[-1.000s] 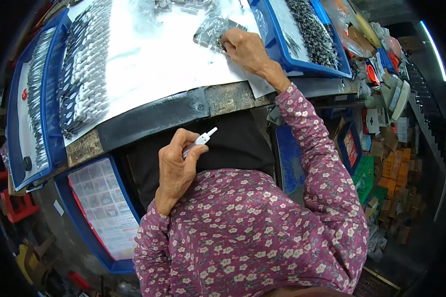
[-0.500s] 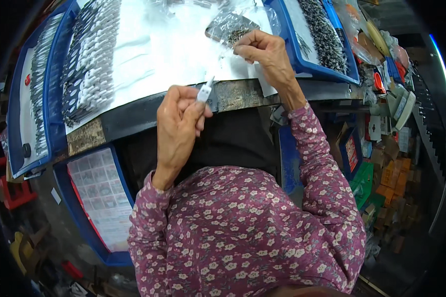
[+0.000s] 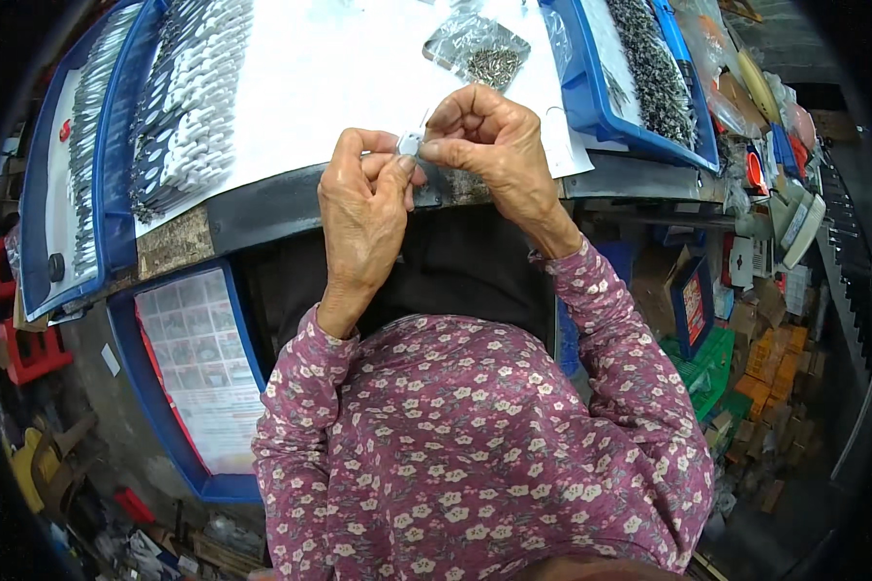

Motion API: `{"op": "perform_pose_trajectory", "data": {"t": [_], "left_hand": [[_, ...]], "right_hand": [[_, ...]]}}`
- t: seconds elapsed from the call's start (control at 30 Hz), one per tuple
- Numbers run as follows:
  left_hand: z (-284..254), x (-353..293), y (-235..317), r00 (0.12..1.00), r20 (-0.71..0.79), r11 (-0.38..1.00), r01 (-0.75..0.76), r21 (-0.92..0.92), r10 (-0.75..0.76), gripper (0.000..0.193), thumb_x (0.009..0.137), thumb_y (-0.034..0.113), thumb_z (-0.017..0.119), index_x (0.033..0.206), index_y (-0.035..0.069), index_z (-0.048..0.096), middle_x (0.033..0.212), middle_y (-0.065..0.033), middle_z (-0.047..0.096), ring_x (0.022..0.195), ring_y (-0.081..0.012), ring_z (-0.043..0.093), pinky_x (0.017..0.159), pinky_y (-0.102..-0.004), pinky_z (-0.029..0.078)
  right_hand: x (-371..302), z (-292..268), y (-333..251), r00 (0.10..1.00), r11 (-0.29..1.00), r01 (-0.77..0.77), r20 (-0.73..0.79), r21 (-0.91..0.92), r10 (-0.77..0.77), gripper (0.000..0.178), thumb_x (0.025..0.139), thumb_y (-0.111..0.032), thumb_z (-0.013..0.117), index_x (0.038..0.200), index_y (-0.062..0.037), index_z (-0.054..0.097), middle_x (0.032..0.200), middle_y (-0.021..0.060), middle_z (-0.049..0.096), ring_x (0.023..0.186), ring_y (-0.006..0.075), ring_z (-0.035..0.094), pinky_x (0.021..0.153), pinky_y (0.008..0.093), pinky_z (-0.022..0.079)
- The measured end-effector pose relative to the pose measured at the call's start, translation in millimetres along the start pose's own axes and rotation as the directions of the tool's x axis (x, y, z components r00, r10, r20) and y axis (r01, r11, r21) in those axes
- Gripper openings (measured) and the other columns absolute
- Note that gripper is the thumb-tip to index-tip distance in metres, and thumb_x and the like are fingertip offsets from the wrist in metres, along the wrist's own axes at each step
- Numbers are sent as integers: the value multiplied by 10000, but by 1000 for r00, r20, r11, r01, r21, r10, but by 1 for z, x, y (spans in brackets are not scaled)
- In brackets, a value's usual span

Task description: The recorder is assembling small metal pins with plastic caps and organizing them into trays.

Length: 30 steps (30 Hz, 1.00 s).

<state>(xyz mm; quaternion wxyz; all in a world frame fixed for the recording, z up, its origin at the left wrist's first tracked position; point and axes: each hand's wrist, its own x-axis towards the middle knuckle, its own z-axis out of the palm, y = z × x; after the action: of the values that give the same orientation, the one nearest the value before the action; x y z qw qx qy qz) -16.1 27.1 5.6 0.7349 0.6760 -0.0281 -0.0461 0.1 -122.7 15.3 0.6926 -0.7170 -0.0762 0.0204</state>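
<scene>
My left hand [image 3: 363, 213] is closed, pinching a small white plastic piece [image 3: 409, 144] between thumb and fingers just over the table's front edge. From the right, my right hand [image 3: 499, 150] meets the piece, its thumb and forefinger pressed together at its side. Whatever sits between those right fingertips is too small to make out. Beyond my right hand, a shallow metal tray [image 3: 447, 45] holds a heap of small metal parts [image 3: 494, 66], which look like screws or rivets. Stacked rows of white-and-dark pieces [image 3: 199, 111] lie to the left on white paper [image 3: 305, 77].
Blue trays stand on both sides: the left one [image 3: 114, 194] beside long thin parts, the right one [image 3: 591, 121] with many small dark parts [image 3: 649, 73]. The table's dark front edge [image 3: 271, 215] runs below my hands. A blue bin [image 3: 179, 474] with a printed sheet sits lower left.
My right hand has come down and left from near the metal tray to the white piece. My left hand keeps its hold, the piece now tilted differently. The view has shifted slightly.
</scene>
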Motion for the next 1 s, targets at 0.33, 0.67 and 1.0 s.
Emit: {"op": "perform_pose_trajectory", "data": {"t": [0.33,0.67,1.0], "left_hand": [[5,-3,-6,977,-67,954,-183,237,204,67,813,-28,473,879,-26,460,619,-130,579,543,-181,586,492,-276,440],[7,-4,-5,945,-15,889,-302,345,327,89,801,-43,480,884,-30,450,651,-189,570,589,-287,616,501,-330,452],[4,-5,-5,978,42,950,-207,233,203,102,827,-18,477,927,-8,462,669,-106,587,600,-148,575,523,-244,433]], "right_hand": [[-4,3,5,998,1000,9,-57,-18,-10,175,729,36,648,867,-9,549,774,38,597,703,75,581,650,190,497],[-9,4,9,996,993,-21,-89,119,32,220,745,17,649,914,-1,510,780,47,586,706,75,567,632,191,483],[-11,3,6,999,999,48,-19,-9,-49,397,771,-69,660,1107,41,480,810,41,576,712,82,566,657,190,484]]}}
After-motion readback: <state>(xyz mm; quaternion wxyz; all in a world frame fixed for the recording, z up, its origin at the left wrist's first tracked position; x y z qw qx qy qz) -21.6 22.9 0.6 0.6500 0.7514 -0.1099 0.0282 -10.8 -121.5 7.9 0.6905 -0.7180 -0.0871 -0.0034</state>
